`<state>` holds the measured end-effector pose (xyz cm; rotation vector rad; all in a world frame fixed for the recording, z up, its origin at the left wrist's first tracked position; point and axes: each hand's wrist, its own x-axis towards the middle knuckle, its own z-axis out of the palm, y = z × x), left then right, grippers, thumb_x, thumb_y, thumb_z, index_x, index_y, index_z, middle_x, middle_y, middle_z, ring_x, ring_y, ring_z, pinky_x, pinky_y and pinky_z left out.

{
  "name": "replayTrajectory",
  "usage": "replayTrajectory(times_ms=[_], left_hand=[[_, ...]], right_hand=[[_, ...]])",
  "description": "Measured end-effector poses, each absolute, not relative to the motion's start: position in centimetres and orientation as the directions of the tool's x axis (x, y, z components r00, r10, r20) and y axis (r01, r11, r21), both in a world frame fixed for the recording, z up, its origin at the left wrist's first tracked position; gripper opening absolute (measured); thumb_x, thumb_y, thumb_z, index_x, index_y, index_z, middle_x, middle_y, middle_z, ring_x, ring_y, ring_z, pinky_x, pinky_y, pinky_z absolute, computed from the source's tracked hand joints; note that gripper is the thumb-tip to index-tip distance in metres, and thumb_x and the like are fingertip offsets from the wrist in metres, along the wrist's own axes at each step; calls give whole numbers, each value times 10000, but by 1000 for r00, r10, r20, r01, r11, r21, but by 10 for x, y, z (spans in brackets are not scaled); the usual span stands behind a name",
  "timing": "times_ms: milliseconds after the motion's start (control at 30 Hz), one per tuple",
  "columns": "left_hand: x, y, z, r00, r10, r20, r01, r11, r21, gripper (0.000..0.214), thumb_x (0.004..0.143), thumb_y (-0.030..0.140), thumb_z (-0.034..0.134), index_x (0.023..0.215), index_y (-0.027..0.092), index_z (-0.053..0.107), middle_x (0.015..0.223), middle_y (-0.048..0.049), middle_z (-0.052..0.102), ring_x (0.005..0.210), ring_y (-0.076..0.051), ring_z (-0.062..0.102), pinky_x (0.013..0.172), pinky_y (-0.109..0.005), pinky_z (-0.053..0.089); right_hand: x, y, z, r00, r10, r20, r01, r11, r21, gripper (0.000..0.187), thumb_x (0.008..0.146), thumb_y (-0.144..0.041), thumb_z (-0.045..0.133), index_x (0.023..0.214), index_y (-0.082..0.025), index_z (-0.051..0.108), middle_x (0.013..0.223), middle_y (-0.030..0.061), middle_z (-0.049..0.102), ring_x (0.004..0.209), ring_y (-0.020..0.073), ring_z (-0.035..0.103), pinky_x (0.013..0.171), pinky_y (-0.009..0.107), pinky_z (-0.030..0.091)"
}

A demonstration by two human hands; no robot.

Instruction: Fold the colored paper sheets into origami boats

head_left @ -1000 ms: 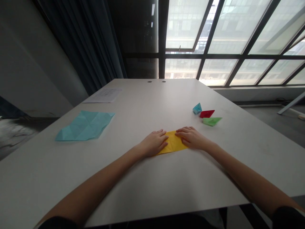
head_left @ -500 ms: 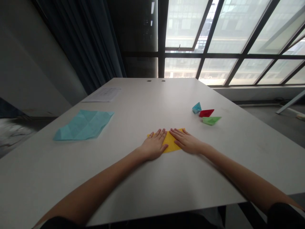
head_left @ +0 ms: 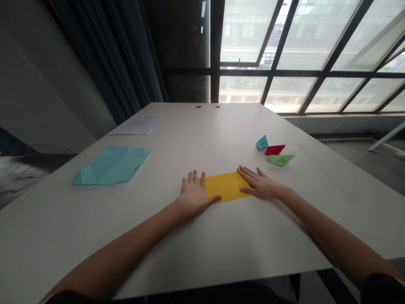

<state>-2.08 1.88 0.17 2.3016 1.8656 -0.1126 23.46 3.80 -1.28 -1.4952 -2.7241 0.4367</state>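
Observation:
A yellow sheet of paper (head_left: 224,186), folded to a rectangle, lies flat on the white table between my hands. My left hand (head_left: 194,194) rests over its left end, fingers spread and the thumb along the near edge. Across its right end lies my right hand (head_left: 257,184), flat, with the thumb apart from the fingers. Parts of both paper ends are hidden under the hands. Beyond my right hand stand small folded paper pieces: a light green one (head_left: 281,160), a red one (head_left: 275,150) and a blue one (head_left: 262,143).
A creased light-blue paper sheet (head_left: 114,166) lies on the left of the white table (head_left: 202,245). Behind it, near the left edge, is a printed white sheet (head_left: 136,125). A dark curtain (head_left: 110,55) and windows stand beyond the table.
My hands have slid apart, the left to the left and the right to the right, uncovering more of the yellow paper. The other papers stay put.

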Motion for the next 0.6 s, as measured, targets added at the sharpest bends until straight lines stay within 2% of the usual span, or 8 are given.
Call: replayTrajectory(times_ms=[67, 133, 233, 367, 433, 500, 600], left_hand=[[-21, 22, 5, 246, 958, -150, 966, -231, 112, 1063, 539, 809, 377, 1299, 67, 345, 1369, -266, 236, 1270, -431, 138, 964, -594, 123], [-21, 27, 8, 333, 938, -95, 932, -311, 188, 913, 609, 774, 357, 1219, 101, 445, 1330, -241, 338, 1244, -417, 225, 952, -583, 170], [-19, 33, 12, 477, 878, -19, 837, -448, 313, 625, 754, 652, 310, 1020, 149, 568, 1172, -177, 514, 1113, -329, 426, 914, -473, 308], [-17, 37, 13, 544, 838, 47, 752, -512, 416, 386, 733, 498, 493, 886, 158, 594, 986, -118, 590, 950, -248, 517, 842, -358, 385], [-18, 40, 14, 500, 865, 45, 733, -450, 511, 311, 701, 433, 548, 853, 164, 585, 911, -90, 608, 858, -226, 550, 762, -333, 419], [-20, 43, 16, 445, 895, -11, 679, -330, 655, 272, 672, 404, 585, 807, 169, 565, 824, -62, 618, 748, -205, 575, 640, -302, 439], [-22, 48, 18, 406, 903, -139, 435, -57, 899, 300, 628, 389, 645, 782, 170, 509, 720, -25, 618, 611, -170, 588, 523, -265, 438]], right_hand=[[235, 39, -12, -554, 821, -135, 822, 513, -248, 726, 812, -597, 300, 1386, -241, 36, 1437, 92, 118, 1312, 269, 111, 1029, 555, 48], [235, 39, -12, -581, 804, -122, 800, 537, -268, 727, 807, -591, 325, 1387, -248, 52, 1437, 90, 136, 1310, 280, 118, 1026, 560, 73], [233, 38, -11, -632, 772, -71, 754, 591, -288, 726, 795, -578, 378, 1385, -265, 93, 1435, 85, 170, 1306, 294, 140, 1027, 553, 102], [226, 35, -6, -648, 761, -2, 735, 625, -265, 733, 786, -570, 401, 1386, -267, 108, 1431, 88, 203, 1300, 288, 179, 1029, 546, 108], [223, 34, -4, -631, 775, 41, 744, 619, -251, 748, 780, -571, 410, 1387, -260, 103, 1429, 95, 211, 1297, 285, 193, 1026, 553, 100], [222, 34, -4, -607, 790, 92, 750, 607, -263, 769, 770, -564, 432, 1388, -249, 101, 1427, 102, 217, 1296, 284, 196, 1027, 553, 102], [222, 38, -8, -522, 826, 213, 731, 562, -388, 812, 756, -536, 479, 1390, -206, 93, 1418, 129, 231, 1292, 279, 204, 1032, 519, 166]])
